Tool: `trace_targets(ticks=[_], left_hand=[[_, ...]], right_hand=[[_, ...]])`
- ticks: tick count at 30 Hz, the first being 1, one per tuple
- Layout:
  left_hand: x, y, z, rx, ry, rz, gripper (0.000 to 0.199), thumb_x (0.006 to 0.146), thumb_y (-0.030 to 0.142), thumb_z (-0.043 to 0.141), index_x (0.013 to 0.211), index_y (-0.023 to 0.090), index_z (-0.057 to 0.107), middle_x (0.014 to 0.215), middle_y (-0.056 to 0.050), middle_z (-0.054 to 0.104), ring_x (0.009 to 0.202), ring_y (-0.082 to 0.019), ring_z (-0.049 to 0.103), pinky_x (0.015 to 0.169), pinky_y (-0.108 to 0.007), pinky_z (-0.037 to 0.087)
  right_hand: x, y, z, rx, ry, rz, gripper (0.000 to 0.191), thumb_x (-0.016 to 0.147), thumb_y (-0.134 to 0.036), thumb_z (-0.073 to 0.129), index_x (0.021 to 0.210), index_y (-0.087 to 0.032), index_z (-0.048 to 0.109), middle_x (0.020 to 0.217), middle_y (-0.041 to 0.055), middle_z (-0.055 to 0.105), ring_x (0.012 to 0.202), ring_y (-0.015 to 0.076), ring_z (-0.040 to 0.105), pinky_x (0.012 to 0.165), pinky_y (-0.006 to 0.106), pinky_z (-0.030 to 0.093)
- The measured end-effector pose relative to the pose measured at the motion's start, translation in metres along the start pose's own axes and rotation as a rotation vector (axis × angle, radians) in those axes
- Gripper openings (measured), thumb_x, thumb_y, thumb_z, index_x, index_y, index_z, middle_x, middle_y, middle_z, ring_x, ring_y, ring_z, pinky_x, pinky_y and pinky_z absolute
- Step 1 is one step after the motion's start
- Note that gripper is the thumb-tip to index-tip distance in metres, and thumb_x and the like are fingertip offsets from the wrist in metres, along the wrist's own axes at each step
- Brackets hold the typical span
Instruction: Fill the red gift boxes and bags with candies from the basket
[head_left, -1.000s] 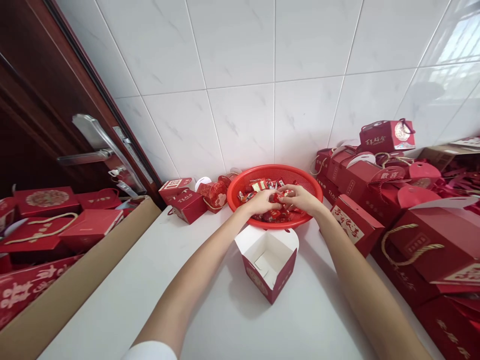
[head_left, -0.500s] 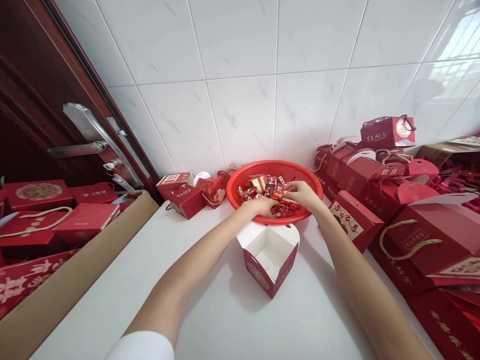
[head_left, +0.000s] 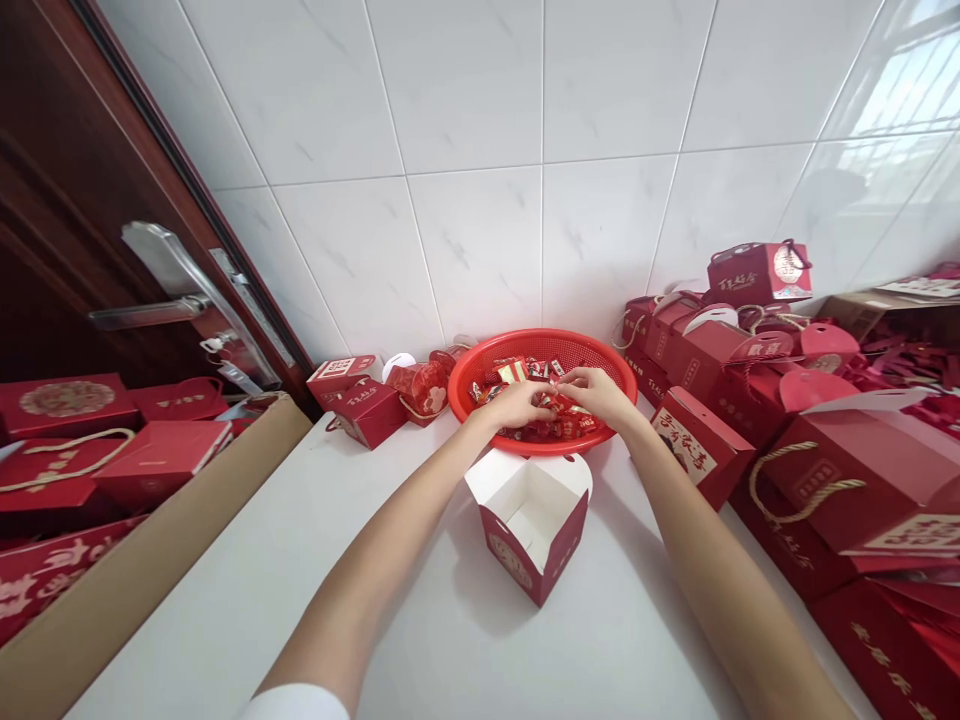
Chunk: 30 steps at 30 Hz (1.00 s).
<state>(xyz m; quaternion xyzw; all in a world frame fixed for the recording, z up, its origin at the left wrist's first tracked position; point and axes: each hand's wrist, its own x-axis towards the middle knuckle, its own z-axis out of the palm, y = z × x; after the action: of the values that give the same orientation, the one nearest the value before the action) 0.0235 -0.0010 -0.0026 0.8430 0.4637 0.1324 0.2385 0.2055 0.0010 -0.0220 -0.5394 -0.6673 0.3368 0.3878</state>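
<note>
Both hands are over a red plastic basket [head_left: 480,352] that holds many small wrapped candies [head_left: 579,422]. My left hand [head_left: 523,404] is above the candies on the left, its fingers curled; what they hold, if anything, is too small to name. Close beside it, my right hand [head_left: 596,393] has its fingertips pinched together near a red wrapper, and I cannot make out what is in them. In front of the basket an open red box [head_left: 526,545] with a white inside stands on the white table [head_left: 420,640]; nothing shows inside it.
Red gift boxes [head_left: 847,480] with rope handles are piled along the right. Smaller red boxes [head_left: 367,410] stand left of the basket. A cardboard carton [head_left: 172,520] with more red boxes is at the left, by a door. A tiled wall [head_left: 480,250] rises behind.
My left hand has lifted a little out of the candies. My right hand has moved slightly left, closer to it. The whole view has shifted slightly.
</note>
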Motion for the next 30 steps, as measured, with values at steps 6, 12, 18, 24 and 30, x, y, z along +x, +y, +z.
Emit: trace_targets(ticks=[6,12,18,24,30], left_hand=[[0.003,-0.004,0.002,-0.122,0.155,0.018,0.029,0.078,0.030,0.067,0.104,0.014,0.068,0.076,0.001,0.064,0.073,-0.018,0.059,0.065,-0.025,0.041],[0.004,-0.004,0.005,-0.143,0.253,-0.019,0.024,0.078,0.035,0.067,0.092,0.015,0.064,0.076,0.000,0.063,0.072,-0.017,0.058,0.065,-0.026,0.042],[0.000,0.000,0.003,0.019,0.126,-0.157,0.020,0.080,0.038,0.065,0.075,0.019,0.059,0.067,0.000,0.061,0.069,-0.020,0.060,0.062,-0.027,0.041],[-0.002,0.007,0.004,0.241,-0.258,-0.123,0.022,0.070,0.028,0.070,0.062,0.021,0.050,0.067,-0.001,0.060,0.069,-0.021,0.060,0.056,-0.028,0.039],[0.000,0.010,0.006,0.329,-0.395,-0.123,0.036,0.067,0.019,0.066,0.103,0.019,0.063,0.108,-0.009,0.070,0.094,-0.028,0.066,0.072,-0.031,0.049]], right_hand=[[-0.001,-0.002,0.000,0.140,-0.089,0.018,0.024,0.074,-0.036,0.072,0.085,-0.015,0.067,0.068,0.0018,0.065,0.063,0.0142,0.059,0.057,0.023,0.042],[-0.001,-0.001,0.001,0.147,-0.084,0.023,0.013,0.070,-0.025,0.070,0.076,-0.016,0.063,0.063,-0.0001,0.062,0.060,0.0131,0.058,0.057,0.024,0.042],[0.002,0.002,0.003,0.057,0.036,0.026,0.018,0.066,-0.031,0.067,0.067,-0.018,0.054,0.059,-0.0032,0.054,0.058,0.0116,0.049,0.055,0.024,0.036],[0.001,0.001,0.004,0.048,0.049,0.020,0.020,0.060,-0.025,0.066,0.063,-0.020,0.046,0.057,-0.0058,0.048,0.057,0.0108,0.044,0.056,0.025,0.034],[-0.002,-0.003,0.002,-0.009,0.049,0.030,0.022,0.064,-0.033,0.066,0.066,-0.020,0.048,0.059,-0.0052,0.048,0.060,0.0122,0.046,0.058,0.026,0.032]])
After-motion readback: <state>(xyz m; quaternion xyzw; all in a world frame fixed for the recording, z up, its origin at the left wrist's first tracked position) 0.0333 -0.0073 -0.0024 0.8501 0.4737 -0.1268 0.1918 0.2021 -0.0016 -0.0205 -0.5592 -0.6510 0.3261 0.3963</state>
